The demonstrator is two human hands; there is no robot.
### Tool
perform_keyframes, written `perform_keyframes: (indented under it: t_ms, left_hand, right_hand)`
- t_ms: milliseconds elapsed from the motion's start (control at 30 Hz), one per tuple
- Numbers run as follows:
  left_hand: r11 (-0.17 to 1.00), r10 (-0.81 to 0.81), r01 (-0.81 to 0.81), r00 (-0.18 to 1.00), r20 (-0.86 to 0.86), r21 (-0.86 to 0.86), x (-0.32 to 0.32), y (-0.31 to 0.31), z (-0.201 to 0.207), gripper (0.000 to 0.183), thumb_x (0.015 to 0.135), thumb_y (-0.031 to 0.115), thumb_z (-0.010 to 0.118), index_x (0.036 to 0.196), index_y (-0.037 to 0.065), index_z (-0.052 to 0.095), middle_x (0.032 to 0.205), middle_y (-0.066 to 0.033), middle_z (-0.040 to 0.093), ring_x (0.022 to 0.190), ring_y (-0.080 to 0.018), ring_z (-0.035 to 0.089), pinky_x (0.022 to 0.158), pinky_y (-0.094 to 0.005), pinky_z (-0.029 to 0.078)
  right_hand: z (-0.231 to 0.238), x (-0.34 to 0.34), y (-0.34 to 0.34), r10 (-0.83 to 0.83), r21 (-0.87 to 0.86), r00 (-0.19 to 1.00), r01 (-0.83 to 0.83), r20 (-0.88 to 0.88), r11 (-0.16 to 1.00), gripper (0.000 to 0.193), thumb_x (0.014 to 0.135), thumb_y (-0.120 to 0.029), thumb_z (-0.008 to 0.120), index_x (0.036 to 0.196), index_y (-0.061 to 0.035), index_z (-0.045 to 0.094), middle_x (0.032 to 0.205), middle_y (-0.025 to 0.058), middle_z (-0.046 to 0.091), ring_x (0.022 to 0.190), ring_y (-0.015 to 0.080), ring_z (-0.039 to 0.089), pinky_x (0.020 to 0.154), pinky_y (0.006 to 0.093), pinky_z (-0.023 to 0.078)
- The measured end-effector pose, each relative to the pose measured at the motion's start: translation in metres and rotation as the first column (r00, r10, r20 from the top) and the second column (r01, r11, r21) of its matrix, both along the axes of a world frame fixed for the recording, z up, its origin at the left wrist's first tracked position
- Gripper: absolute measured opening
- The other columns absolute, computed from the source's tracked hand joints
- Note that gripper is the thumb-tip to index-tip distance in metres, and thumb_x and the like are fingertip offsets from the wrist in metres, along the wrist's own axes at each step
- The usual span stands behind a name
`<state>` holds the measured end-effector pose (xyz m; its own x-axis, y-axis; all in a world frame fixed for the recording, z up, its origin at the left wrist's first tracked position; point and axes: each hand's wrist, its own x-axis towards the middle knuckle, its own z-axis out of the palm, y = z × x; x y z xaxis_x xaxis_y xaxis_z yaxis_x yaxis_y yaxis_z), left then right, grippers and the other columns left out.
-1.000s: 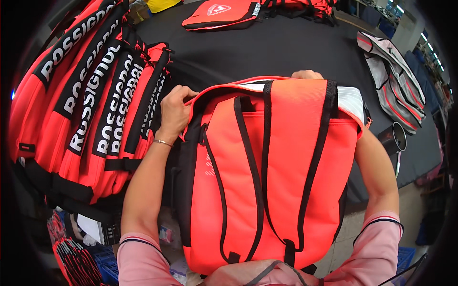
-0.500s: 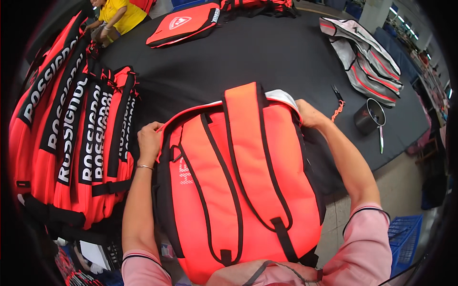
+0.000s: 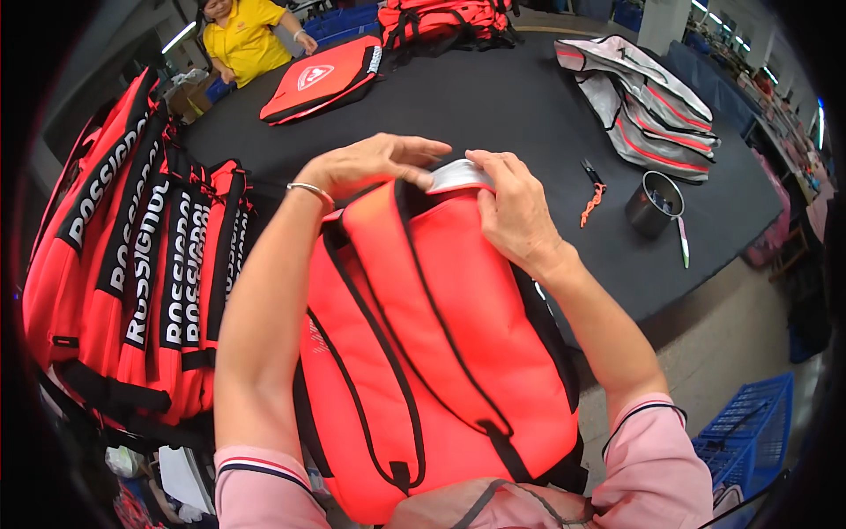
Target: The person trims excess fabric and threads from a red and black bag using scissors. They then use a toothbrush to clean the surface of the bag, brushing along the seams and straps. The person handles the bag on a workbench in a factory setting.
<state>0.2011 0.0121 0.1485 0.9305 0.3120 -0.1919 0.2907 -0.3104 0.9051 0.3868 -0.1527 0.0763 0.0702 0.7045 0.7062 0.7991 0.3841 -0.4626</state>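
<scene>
A bright red-orange backpack (image 3: 467,291) with black trim stands against the table's near edge, its two padded shoulder straps facing me. My left hand (image 3: 374,165) reaches over its top with the fingers stretched out and the thumb apart, next to the grey lining (image 3: 460,175) that shows at the opening. My right hand (image 3: 522,212) is closed on the top right edge of the backpack, fingertips at the lining. What lies inside the bag is hidden.
Several similar red backpacks (image 3: 132,264) stand in a row at left. On the dark table (image 3: 493,101) are a flat red bag (image 3: 322,78), grey pieces with red piping (image 3: 643,110), thread snips (image 3: 592,189) and a dark cup (image 3: 650,207). A person in yellow (image 3: 247,44) stands beyond; blue crates (image 3: 749,432) sit lower right.
Both hands have moved inward along the backpack's top edge, the left from its left corner and the right from its right. The view has shifted, and the person in yellow shows more fully.
</scene>
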Motion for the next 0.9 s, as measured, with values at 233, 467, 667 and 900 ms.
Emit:
perform_keyframes:
  t_ms: [233, 467, 667, 900]
  left_hand:
    - [0.822, 0.160, -0.162, 0.986, 0.053, 0.545, 0.000, -0.087, 0.025, 0.085, 0.070, 0.027, 0.088, 0.138, 0.002, 0.045, 0.132, -0.0139, 0.055, 0.127, -0.0261, 0.053, 0.109, -0.0398, 0.042]
    - [0.507, 0.107, -0.343, 0.935, 0.337, 0.791, -0.037, -0.165, 0.014, 0.024, 0.092, 0.008, 0.065, 0.113, -0.002, 0.060, 0.103, -0.0192, 0.062, 0.095, -0.0392, 0.064, 0.087, -0.0411, 0.055]
    - [0.978, 0.205, -0.209, 0.974, 0.096, 0.029, -0.051, -0.187, 0.054, 0.036, 0.108, 0.027, 0.051, 0.080, 0.005, 0.057, 0.070, 0.0090, 0.038, 0.066, -0.0027, 0.031, 0.057, -0.0247, 0.028]
    - [0.852, 0.189, -0.165, 0.982, -0.002, -0.498, -0.099, -0.187, 0.020, 0.032, 0.102, 0.031, 0.061, 0.096, 0.002, 0.071, 0.079, 0.0069, 0.057, 0.075, -0.0022, 0.049, 0.070, -0.0187, 0.041]
  right_hand:
    - [0.027, -0.009, -0.040, 0.026, 0.129, 0.987, -0.005, -0.160, 0.992, 0.046, 0.071, 0.012, 0.063, 0.116, 0.0034, 0.055, 0.110, 0.0202, 0.055, 0.102, 0.0381, 0.061, 0.089, 0.0427, 0.055]
    - [0.041, -0.028, -0.070, 0.206, 0.060, 0.852, -0.203, -0.481, 0.977, 0.034, 0.075, 0.010, 0.070, 0.107, 0.0023, 0.063, 0.096, 0.0149, 0.067, 0.088, 0.0277, 0.071, 0.081, 0.0349, 0.059]
    - [0.073, -0.013, -0.099, 0.261, 0.062, 0.108, -0.821, -0.959, 0.567, 0.045, 0.090, -0.005, 0.076, 0.127, 0.0058, 0.052, 0.095, 0.0082, 0.072, 0.087, 0.0100, 0.068, 0.077, 0.0214, 0.055]
    - [0.039, -0.048, -0.122, 0.131, 0.298, -0.269, -0.884, -0.954, 0.361, 0.042, 0.095, -0.012, 0.071, 0.129, 0.0019, 0.050, 0.085, -0.0014, 0.063, 0.071, 0.0013, 0.057, 0.066, 0.0176, 0.046]
